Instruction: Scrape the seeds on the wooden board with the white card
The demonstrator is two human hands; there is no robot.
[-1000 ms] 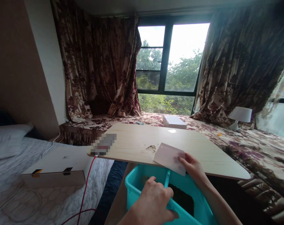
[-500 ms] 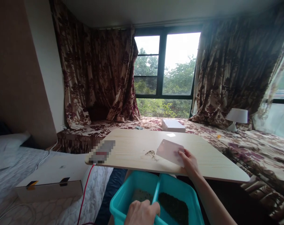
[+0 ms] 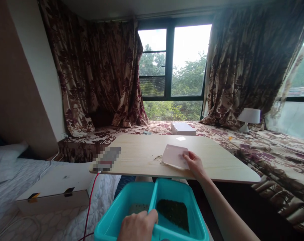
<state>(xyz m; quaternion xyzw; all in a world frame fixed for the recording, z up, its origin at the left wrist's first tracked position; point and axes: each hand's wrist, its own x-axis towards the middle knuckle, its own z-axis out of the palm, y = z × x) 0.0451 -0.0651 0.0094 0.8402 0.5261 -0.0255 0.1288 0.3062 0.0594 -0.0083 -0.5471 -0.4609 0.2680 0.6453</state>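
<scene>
Lettering or signs — none readable.

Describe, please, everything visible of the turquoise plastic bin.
The open turquoise bin looks plastic, with rounded corners and one divider. Right of this lies dark material; left, a greyish, speckled patch. It sits upright, partly out of frame, before a pale, wood-patterned table. The bare left hand grips it near the divider.

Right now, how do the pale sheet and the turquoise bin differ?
Shape: the pale sheet is thin and flat; the turquoise bin is deep, with two compartments.
Place: the pale sheet is over the wood-grain tabletop; the turquoise bin is in front of its near edge.
Hold: the right hand pinches the pale sheet's side; the left hand grips the turquoise bin's divider.
Shared: each is held one-handed.
</scene>
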